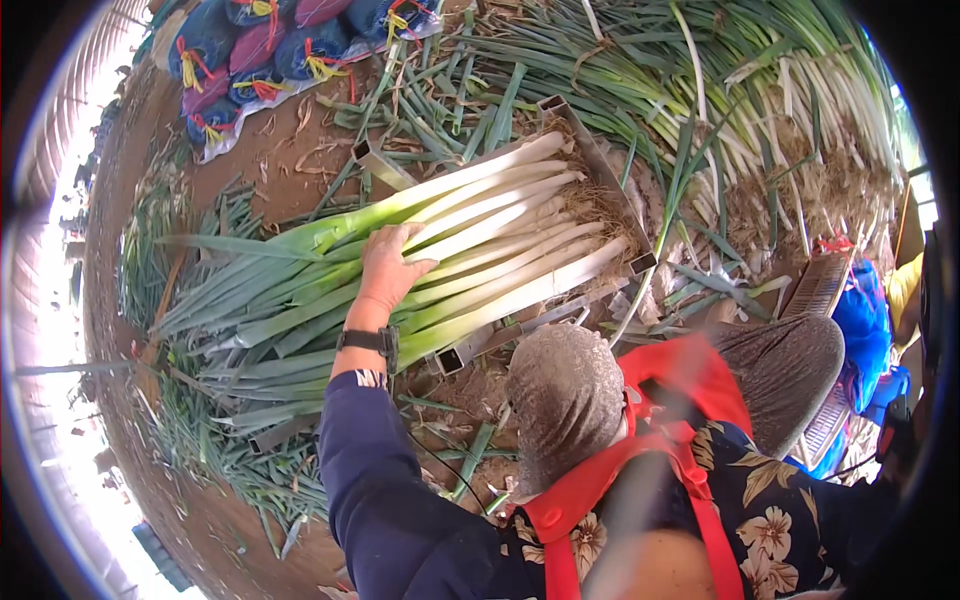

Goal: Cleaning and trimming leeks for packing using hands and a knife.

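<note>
My left hand point(394, 262) rests on a row of several large green onions point(495, 225), with the thumb spread from the fingers. It touches them where the white stalks turn green; their undersides are hidden. The stalks lie side by side across a metal frame point(386, 166) of square tube. Their shaggy roots point(600, 202) come up against a metal bar point(626, 199) at the frame's right end. Long leaves point(247, 300) fan out to the left. My right arm runs off at the lower right, and the right hand is out of view.
A large heap of unsorted green onions point(675, 82) lies at the upper right. Netted bundles tied with ribbons point(292, 56) stand at the upper left. Leaf trimmings point(247, 442) litter the soil. Plastic crates point(817, 285) and blue netting point(862, 337) are beside my right knee.
</note>
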Available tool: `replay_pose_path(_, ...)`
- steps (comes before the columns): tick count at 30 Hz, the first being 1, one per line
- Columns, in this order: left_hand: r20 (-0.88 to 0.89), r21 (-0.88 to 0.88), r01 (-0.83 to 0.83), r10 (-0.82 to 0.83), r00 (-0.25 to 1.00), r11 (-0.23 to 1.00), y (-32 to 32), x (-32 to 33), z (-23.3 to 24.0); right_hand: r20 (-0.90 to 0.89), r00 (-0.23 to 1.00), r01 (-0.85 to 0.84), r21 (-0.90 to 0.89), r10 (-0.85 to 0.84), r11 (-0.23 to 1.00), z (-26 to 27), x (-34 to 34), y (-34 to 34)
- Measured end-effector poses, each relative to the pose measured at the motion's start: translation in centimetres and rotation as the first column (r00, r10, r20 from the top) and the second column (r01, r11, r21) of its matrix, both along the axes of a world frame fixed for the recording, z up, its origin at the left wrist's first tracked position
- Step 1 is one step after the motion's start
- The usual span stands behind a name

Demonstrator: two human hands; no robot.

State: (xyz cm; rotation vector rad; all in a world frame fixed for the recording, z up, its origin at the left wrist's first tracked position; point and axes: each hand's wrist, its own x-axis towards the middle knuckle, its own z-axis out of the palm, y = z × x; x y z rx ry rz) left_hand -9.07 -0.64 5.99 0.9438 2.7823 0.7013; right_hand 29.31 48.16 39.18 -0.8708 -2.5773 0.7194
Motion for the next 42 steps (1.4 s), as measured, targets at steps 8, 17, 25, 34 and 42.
replay_pose_path(8,0.028,-0.033,-0.065,0.065,0.997,0.997,-0.7,0.1,-0.4,-0.234,0.954,-0.182,0.056,0.190,0.982,5.0,-3.4,-5.0)
replay_pose_path(17,-0.114,-0.053,-0.171,0.164,0.980,0.984,-0.8,1.3,-1.3,0.220,0.848,-0.382,-0.377,0.482,0.844,-19.8,-25.5,-17.1)
replay_pose_path(25,-0.193,-0.211,-0.216,0.176,0.965,0.953,0.4,0.6,-0.2,0.228,0.808,-0.500,-0.220,0.543,0.837,-36.2,-29.6,-21.9)
replay_pose_path(34,-0.118,-0.154,-0.323,0.308,0.944,0.934,2.7,-0.7,-1.2,0.206,0.821,-0.487,-0.233,0.532,0.842,-36.9,-34.0,-20.2)
replay_pose_path(42,-0.364,-0.275,-0.413,0.303,0.881,0.868,5.2,-2.4,-5.0,0.199,0.801,-0.519,-0.238,0.564,0.821,-40.4,-37.3,-20.3)
